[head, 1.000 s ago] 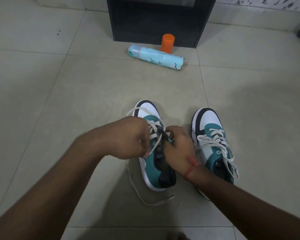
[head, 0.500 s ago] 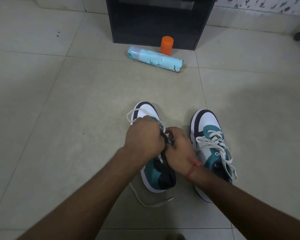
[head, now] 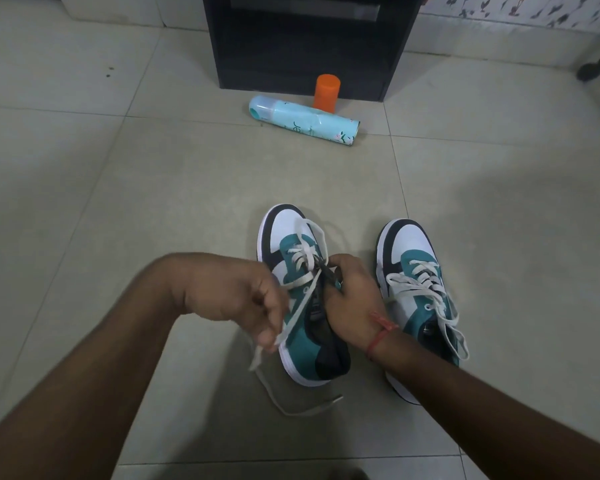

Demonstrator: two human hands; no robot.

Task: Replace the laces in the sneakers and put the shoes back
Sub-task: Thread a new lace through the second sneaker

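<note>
A single head-worn camera looks forward and steeply down at the tiled floor (head: 125, 209), close above both forearms.

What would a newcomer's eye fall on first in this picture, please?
First, the two hands at the centre: the left hand pulls a white lace out to the side, and the right hand steadies the teal and white sneaker on the floor. Its laced twin stands just to the right. Farther back, a pale blue spray can lies before an upright orange cap.
</note>
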